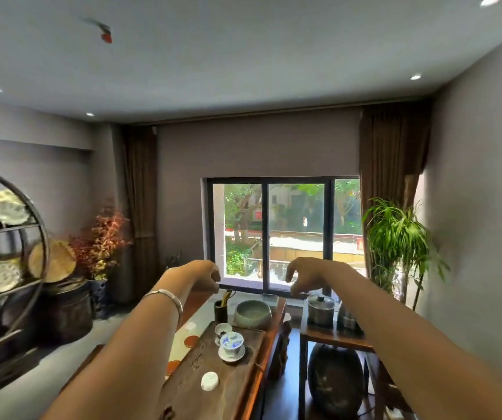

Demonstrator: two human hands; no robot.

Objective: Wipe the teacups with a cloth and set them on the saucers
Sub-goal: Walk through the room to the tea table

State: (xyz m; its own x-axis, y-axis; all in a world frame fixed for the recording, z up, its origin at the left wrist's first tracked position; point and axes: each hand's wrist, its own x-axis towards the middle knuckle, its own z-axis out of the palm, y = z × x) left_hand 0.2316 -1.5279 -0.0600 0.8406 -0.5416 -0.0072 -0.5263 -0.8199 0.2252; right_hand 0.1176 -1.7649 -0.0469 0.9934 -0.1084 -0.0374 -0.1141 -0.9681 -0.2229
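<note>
No legible text, label, brand, number or sign is appearing anywhere in the view; the blue pattern on the lidded cup (231,342) is showing decoration only, not writing.

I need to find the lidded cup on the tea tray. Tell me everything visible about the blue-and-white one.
The blue-and-white lidded cup looks like glazed porcelain: white with blue painted motifs, a domed lid with a small knob, and a flaring bowl. It stands upright on a white saucer on the dark wooden tea tray, in front of a small white cup. Neither hand touches it.
</note>
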